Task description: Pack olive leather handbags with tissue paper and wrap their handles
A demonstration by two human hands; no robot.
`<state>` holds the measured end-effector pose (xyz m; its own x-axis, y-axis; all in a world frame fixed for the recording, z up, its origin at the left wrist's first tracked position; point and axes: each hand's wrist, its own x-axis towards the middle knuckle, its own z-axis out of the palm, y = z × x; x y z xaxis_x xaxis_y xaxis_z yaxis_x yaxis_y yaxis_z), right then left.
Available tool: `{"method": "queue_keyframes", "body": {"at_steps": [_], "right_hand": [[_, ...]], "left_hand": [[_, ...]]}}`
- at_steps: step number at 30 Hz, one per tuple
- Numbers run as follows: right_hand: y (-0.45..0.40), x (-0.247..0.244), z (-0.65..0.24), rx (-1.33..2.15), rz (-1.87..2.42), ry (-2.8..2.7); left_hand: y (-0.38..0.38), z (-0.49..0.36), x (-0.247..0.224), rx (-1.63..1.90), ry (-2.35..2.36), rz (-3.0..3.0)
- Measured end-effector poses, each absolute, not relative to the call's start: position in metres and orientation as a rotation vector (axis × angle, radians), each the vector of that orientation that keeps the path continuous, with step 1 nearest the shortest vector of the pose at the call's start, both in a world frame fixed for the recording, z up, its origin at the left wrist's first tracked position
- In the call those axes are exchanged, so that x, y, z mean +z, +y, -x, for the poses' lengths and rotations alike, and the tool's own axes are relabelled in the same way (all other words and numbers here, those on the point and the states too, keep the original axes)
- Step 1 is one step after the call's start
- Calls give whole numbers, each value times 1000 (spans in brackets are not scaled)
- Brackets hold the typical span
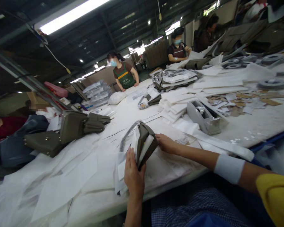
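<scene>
Left hand (134, 173) grips an olive handbag (142, 138); right hand (167, 143) holds its opposite side, near the bench's front edge (172, 181).

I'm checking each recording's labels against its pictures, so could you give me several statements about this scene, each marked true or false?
1. The left hand and the right hand are both at the olive bag. True.
2. The grey tape dispenser is to the left of the olive bag in the picture. False: it is to the right.
3. A white band goes around the right forearm. True.
4. The right sleeve is red. False: it is yellow.
5. A co-worker across the table wears a green apron. True.
</scene>
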<state>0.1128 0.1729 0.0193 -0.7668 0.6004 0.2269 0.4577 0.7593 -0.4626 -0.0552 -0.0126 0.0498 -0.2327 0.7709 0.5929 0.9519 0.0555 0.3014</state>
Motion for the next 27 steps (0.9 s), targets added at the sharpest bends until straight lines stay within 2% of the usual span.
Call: {"method": "queue_keyframes", "body": {"at_steps": [6,11,16,22,25,27], "right_hand": [[119,12,-181,502,793,-2414],[91,0,-185,347,712,-2618],[61,-10,-179,259,769,-2599],[51,42,-189,354,613,-2506],[75,69,-185,235,492,-2515],[95,71,-180,162,378,-2615]], "left_hand": [[-6,37,41,-627,-1931,1952],[-5,25,38,-395,-1911,1974],[-13,19,40,-289,-1926,1898],[-26,13,25,-295,-1885,1885],[-27,13,20,-290,-1863,1886],[-27,13,19,-264,-1863,1887]]}}
